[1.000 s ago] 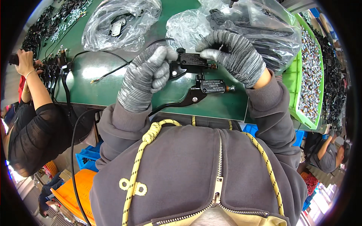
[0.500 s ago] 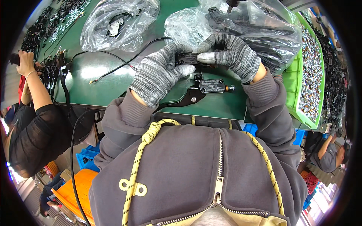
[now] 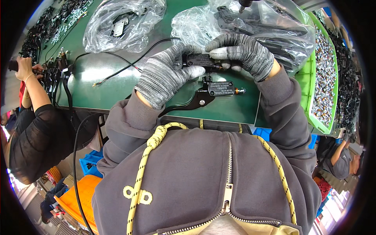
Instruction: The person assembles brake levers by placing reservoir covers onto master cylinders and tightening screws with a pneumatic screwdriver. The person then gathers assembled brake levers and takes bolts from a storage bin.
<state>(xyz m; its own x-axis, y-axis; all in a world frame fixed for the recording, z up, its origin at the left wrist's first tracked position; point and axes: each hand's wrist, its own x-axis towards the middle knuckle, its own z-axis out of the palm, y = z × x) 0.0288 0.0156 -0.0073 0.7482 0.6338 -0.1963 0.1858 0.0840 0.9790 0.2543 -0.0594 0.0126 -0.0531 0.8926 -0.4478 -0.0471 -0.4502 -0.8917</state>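
Note:
My left hand [image 3: 166,74], in a grey knitted glove, is closed around the left end of a black hydraulic brake lever assembly [image 3: 199,60], its rectangular cover facing up. At the other end of that assembly my right hand [image 3: 244,55], gloved alike, is closed, with thumb and fingers at the cylinder's tip. Exactly what those fingertips pinch is partly hidden. Just below, a second brake lever assembly [image 3: 220,89] lies on the green table [image 3: 235,111], its curved lever reaching left under my left wrist.
Clear plastic bags [image 3: 125,29] of black parts lie across the back. A dark tool tip [image 3: 243,4] hangs overhead. To the right stands a green bin [image 3: 307,88] of small metal parts [image 3: 324,78]. A black cable [image 3: 129,67] crosses the table; another person's hand [image 3: 25,69] works at left.
My right thumb has slid off the assembly's cover toward its right end, and the right hand has shifted slightly right. The left hand keeps its hold. At left, the other person's hands moved slightly.

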